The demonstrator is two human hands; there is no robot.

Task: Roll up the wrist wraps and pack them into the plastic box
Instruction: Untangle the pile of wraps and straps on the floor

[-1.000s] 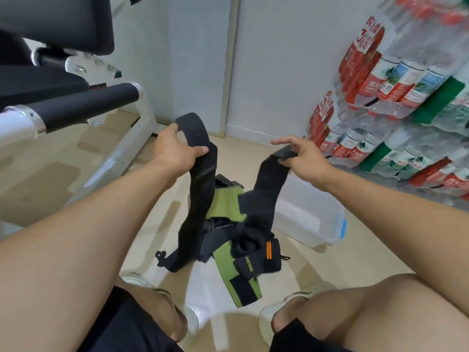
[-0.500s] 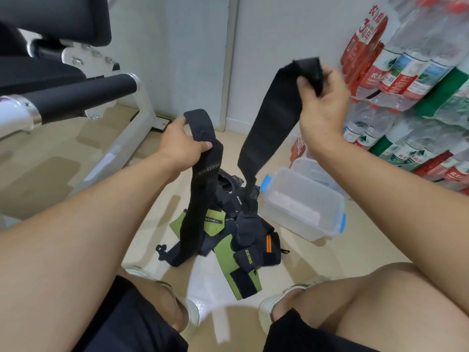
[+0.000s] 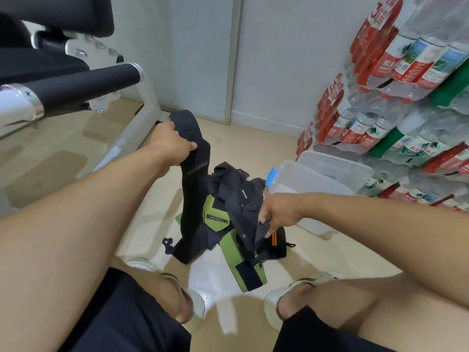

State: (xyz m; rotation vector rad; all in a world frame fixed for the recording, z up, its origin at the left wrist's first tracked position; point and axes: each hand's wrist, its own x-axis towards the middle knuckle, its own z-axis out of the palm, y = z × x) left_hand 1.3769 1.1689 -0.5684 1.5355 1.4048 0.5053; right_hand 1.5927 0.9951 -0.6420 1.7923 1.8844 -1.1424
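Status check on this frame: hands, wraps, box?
Left hand gripping long black wrap, held up. Right hand down grabbing black fabric in wrap pile. Plastic box open, nothing rolled yet.

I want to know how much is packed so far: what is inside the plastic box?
The plastic box looks empty of wraps: only clear walls and a pale bottom show. Its near part is covered by the right hand and forearm, so that part cannot be checked.
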